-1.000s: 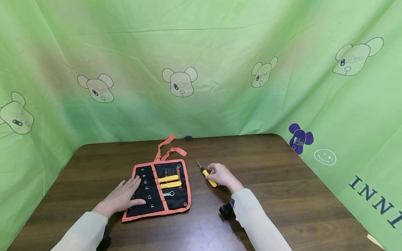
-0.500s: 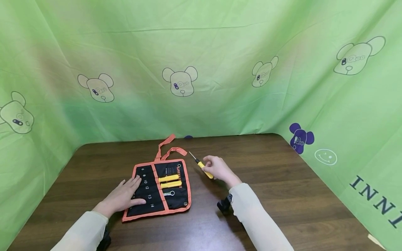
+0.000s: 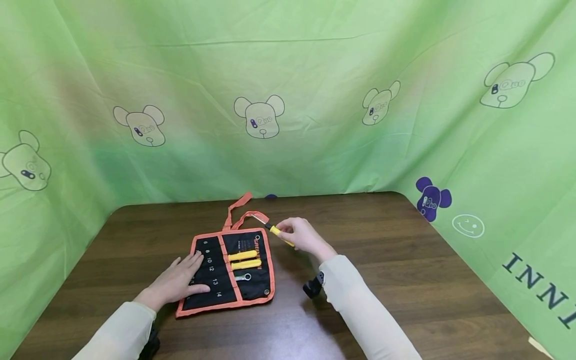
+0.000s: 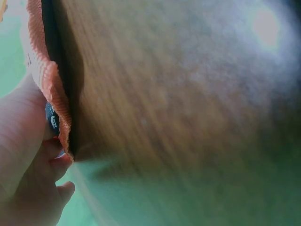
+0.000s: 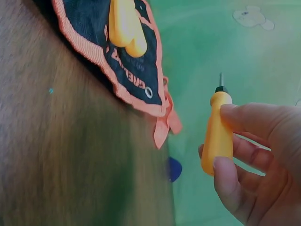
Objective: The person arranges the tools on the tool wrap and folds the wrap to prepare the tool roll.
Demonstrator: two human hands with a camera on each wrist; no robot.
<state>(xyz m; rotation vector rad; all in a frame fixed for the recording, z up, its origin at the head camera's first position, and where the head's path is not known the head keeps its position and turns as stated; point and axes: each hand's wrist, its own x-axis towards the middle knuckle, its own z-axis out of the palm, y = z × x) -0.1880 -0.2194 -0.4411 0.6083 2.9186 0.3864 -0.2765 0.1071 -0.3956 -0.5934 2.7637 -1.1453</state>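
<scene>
A black tool pouch (image 3: 225, 270) with orange edging lies spread on the table. Two yellow handles (image 3: 243, 264) and the ring end of a wrench (image 3: 243, 277) stick out of its pockets. My left hand (image 3: 177, 280) rests flat on the pouch's numbered left half, fingers straight. In my right hand (image 3: 302, 235) is a screwdriver (image 5: 218, 134) with a yellow handle, pinched between thumb and fingers. It is held beside the pouch's upper right corner, its shaft pointing up and left over an orange strap. In the left wrist view the pouch's edge (image 4: 49, 80) hides part of that hand.
Orange tie straps (image 3: 238, 212) trail from the pouch's top edge toward the back of the table. The brown wooden table (image 3: 382, 240) extends to the right. A green curtain (image 3: 315, 160) with bear-head drawings hangs behind and at the sides.
My right hand has moved left and slightly away from me, bringing the screwdriver toward the pouch's upper right corner. The left hand stays put on the pouch.
</scene>
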